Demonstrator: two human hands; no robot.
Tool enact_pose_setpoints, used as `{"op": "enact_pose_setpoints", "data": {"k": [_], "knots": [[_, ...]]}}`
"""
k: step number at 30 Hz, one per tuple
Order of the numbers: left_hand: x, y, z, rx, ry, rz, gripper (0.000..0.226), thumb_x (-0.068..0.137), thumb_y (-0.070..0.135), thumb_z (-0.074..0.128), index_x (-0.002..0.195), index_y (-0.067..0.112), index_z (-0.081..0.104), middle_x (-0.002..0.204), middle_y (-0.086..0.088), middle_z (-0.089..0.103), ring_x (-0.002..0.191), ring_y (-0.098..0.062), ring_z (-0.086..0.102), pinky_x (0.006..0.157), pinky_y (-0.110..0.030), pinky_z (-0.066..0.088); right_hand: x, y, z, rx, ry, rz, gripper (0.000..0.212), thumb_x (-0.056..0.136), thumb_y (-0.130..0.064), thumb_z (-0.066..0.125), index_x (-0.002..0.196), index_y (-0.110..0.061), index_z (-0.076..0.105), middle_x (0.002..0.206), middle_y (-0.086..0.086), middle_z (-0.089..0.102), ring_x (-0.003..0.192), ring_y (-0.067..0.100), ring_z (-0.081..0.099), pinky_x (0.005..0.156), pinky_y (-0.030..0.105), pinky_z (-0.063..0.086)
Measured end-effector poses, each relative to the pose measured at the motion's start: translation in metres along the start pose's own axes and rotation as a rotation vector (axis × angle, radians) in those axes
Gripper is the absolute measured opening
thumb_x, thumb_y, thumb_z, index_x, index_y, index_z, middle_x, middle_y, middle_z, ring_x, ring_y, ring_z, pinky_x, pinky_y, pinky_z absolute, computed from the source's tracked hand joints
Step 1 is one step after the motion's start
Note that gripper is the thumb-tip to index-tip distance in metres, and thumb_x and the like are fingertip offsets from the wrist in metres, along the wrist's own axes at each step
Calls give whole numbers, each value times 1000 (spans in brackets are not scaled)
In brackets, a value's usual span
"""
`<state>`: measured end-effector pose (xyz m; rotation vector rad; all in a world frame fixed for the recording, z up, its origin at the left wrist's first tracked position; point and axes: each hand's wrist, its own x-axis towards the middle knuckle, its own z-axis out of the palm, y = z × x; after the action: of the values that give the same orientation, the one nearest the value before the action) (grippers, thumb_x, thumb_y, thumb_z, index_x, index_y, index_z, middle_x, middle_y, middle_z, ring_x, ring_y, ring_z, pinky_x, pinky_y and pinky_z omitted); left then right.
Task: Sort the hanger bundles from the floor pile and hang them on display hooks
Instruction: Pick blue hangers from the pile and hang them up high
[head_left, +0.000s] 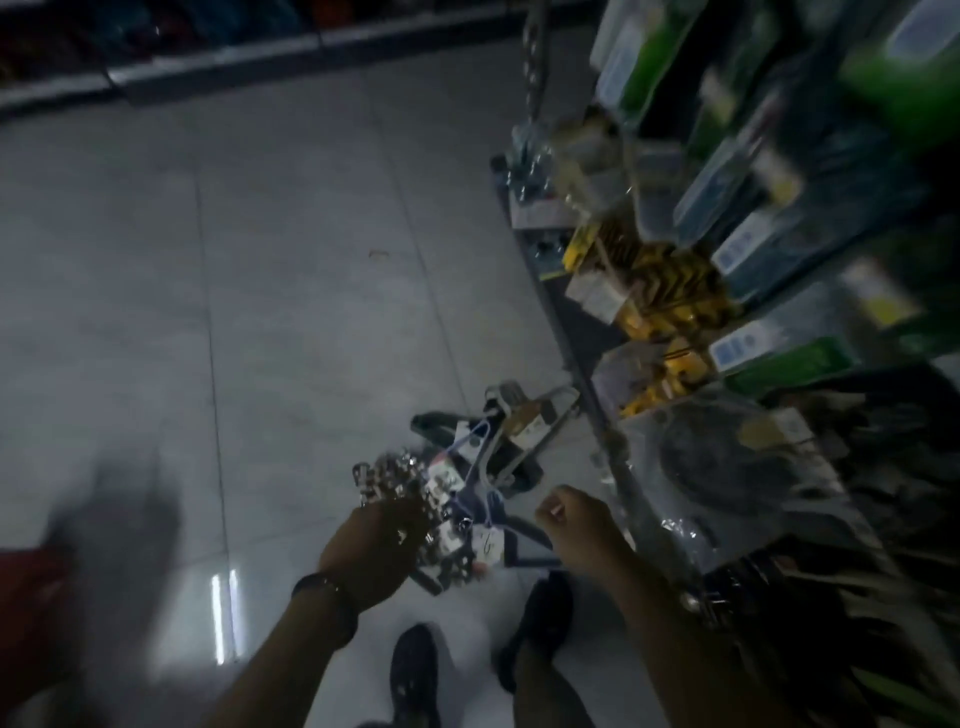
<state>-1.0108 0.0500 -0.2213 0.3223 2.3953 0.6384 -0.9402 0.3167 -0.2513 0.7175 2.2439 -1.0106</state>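
Two hands (366, 551), two shoes (415, 675), one wristband (318, 584).

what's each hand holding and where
Left hand grips a hanger bundle by its shiny metal end. Right hand is curled; what it holds cannot be told.

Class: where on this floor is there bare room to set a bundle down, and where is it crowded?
Free: the grey floor between the far shelf base and the display rack, left of the hanger pile. Crowded: the rack's foot, where the pile lies, and around the left hand gripping a hanger bundle above the shoes.
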Motion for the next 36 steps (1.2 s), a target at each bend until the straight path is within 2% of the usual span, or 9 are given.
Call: {"op": "enact_pose_setpoints", "data": {"k": [2, 6, 10, 15, 19, 26, 30, 32, 36], "knots": [[31, -22, 46, -31, -40, -52, 19, 99, 30, 53, 91, 34, 69, 86, 15, 73, 77, -1, 68, 76, -25, 54, 49, 39, 30, -43, -98, 75, 15, 101, -30, 59, 100, -15, 60, 101, 3, 65, 84, 15, 59, 75, 29, 48], [108, -75, 158, -1, -68, -29, 34, 101, 11, 46, 109, 15, 78, 105, -3, 78, 89, -20, 73, 76, -31, 59, 154, 116, 97, -149, -232, 161, 21, 104, -26, 58, 119, -11, 59, 127, 11, 65, 109, 27, 62, 84, 25, 40], [189, -145, 281, -23, -225, -129, 26, 100, 33, 51, 122, 28, 65, 124, 0, 67, 117, -22, 63, 98, -39, 54, 267, 195, 188, -251, -329, 203, 38, 103, -28, 58, 133, -5, 58, 138, 14, 62, 122, 29, 62, 99, 33, 48], [264, -214, 400, 217, -345, -58, 52, 103, 33, 55, 152, 27, 41, 161, 1, 38, 149, -27, 31, 120, -50, 36, 375, 251, 297, -296, -325, 166, 45, 101, -21, 64, 142, -10, 52, 134, 13, 64, 118, 29, 63, 90, 33, 49], [302, -264, 469, 368, -352, -8, 73, 103, 34, 53, 164, 30, 15, 175, 3, 2, 161, -32, 0, 127, -59, 14, 425, 297, 372, -331, -334, 77, 68, 86, -52, 75, 140, -21, 49, 128, 4, 65, 117, 26, 65, 99, 42, 54], [301, -306, 500, 470, -208, 49, 57, 95, 38, 65, 148, 33, 45, 158, -3, 35, 141, -34, 38, 108, -55, 41, 450, 302, 396, -328, -306, 39, 115, 68, -83, 70, 156, -20, 29, 152, 11, 48, 141, 33, 45, 114, 47, 40], [284, -323, 489, 450, -205, -1, 51, 88, 38, 70, 137, 39, 56, 151, -3, 44, 133, -36, 45, 101, -57, 46, 450, 288, 384, -325, -569, 95, 96, 77, -71, 75, 151, -19, 46, 152, 8, 52, 136, 30, 51, 109, 39, 44], [274, -330, 482, 434, -197, -22, 48, 84, 38, 73, 130, 41, 62, 147, -2, 51, 129, -36, 50, 99, -54, 46, 435, 284, 380, -330, -551, 21, 89, 79, -70, 75, 147, -17, 53, 145, 5, 60, 126, 26, 59, 96, 33, 49], [258, -334, 466, 341, -166, -193, 49, 92, 40, 62, 140, 32, 53, 146, 0, 53, 131, -33, 48, 104, -51, 43, 402, 273, 358, -291, -401, -87, 58, 73, -72, 78, 108, -27, 74, 84, -18, 65, 83, 8, 65, 61, 23, 43]]}}
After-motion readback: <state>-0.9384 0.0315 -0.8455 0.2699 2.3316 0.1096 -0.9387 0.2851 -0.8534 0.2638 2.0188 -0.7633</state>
